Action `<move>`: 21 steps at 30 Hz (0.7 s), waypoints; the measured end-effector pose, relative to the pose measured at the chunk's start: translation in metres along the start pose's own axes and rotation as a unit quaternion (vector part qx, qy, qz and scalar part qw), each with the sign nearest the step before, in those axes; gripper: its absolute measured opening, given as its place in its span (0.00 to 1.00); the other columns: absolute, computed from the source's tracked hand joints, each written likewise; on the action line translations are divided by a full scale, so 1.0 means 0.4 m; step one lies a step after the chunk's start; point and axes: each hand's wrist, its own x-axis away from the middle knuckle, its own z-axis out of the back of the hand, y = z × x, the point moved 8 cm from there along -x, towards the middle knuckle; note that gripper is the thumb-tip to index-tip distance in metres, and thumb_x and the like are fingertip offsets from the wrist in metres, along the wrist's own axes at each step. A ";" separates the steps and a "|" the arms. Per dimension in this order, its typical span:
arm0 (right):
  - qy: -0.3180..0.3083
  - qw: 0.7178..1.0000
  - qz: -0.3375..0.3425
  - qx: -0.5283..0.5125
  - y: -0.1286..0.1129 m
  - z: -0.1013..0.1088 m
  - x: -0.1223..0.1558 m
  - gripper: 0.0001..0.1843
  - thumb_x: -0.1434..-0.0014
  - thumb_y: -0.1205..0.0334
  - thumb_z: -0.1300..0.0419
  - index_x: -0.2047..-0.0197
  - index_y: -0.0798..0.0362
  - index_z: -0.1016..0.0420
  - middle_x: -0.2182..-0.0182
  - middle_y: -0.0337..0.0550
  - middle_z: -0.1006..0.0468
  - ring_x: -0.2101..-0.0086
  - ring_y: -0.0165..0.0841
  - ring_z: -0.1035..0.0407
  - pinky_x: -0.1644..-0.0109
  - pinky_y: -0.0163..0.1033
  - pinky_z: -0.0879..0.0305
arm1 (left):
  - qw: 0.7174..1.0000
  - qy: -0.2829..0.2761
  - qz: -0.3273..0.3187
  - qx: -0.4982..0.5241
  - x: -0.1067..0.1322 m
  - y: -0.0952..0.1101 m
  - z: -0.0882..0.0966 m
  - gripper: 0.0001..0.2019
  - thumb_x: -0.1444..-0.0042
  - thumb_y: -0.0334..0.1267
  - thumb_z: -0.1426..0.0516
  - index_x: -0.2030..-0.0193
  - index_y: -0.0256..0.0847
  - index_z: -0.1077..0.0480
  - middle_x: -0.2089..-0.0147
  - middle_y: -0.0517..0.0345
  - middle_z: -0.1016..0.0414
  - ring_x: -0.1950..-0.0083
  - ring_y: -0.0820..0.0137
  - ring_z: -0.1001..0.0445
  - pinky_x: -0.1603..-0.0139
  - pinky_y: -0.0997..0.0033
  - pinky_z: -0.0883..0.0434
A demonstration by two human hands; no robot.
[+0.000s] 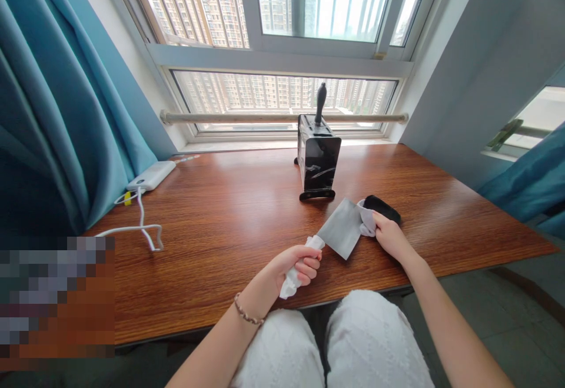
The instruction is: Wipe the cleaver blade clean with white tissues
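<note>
My left hand (301,265) is closed around the handle of a cleaver, which is wrapped in white tissue (289,285). The broad grey cleaver blade (342,229) points away to the right, low over the table. At the blade's far end, my right hand (392,238) pinches a crumpled white cloth (367,221) that touches the metal. Just behind this hand lies a dark, rounded object (383,206), partly covered; its kind is unclear. Beyond the blade, a black knife block (321,167) stands upright with one black handle (321,100) sticking out of its top.
The brown wooden table (220,199) runs up to a window with a horizontal rail (238,118). A white power strip (152,175) with a white cable (142,217) sits at the left beside a blue curtain (66,93). A blurred patch covers the lower left corner.
</note>
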 end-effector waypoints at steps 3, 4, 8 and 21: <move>-0.018 1.000 0.006 0.007 -0.012 -0.004 0.009 0.24 0.51 0.76 0.54 0.55 0.50 0.27 0.51 0.41 0.29 0.46 0.37 0.41 0.43 0.44 0.46 | 1.000 0.002 0.000 -0.009 0.000 0.001 -0.001 0.04 0.48 0.28 0.49 0.71 0.34 0.43 0.82 0.70 0.58 0.86 0.86 0.53 0.86 0.86 0.59; -0.024 1.000 0.003 0.007 -0.015 -0.004 0.012 0.24 0.51 0.76 0.53 0.56 0.50 0.27 0.51 0.41 0.29 0.46 0.37 0.41 0.43 0.45 0.46 | 1.000 0.003 0.000 -0.012 0.000 0.002 -0.001 0.04 0.48 0.28 0.49 0.71 0.34 0.43 0.82 0.70 0.58 0.86 0.86 0.53 0.86 0.86 0.59; -0.055 0.998 0.007 -0.008 -0.048 -0.012 0.034 0.25 0.53 0.77 0.52 0.58 0.49 0.25 0.52 0.41 0.28 0.46 0.38 0.41 0.42 0.47 0.46 | 1.000 0.009 -0.006 -0.021 0.000 0.003 0.001 0.03 0.48 0.28 0.49 0.70 0.34 0.42 0.82 0.70 0.58 0.86 0.86 0.53 0.86 0.86 0.59; -0.181 0.974 0.121 -0.059 -0.242 -0.067 0.102 0.28 0.49 0.78 0.55 0.50 0.46 0.31 0.46 0.38 0.34 0.42 0.37 0.48 0.40 0.53 0.54 | 0.999 -0.014 -0.008 -0.047 -0.010 0.003 0.013 0.04 0.46 0.31 0.50 0.70 0.34 0.42 0.81 0.70 0.58 0.86 0.86 0.56 0.87 0.87 0.56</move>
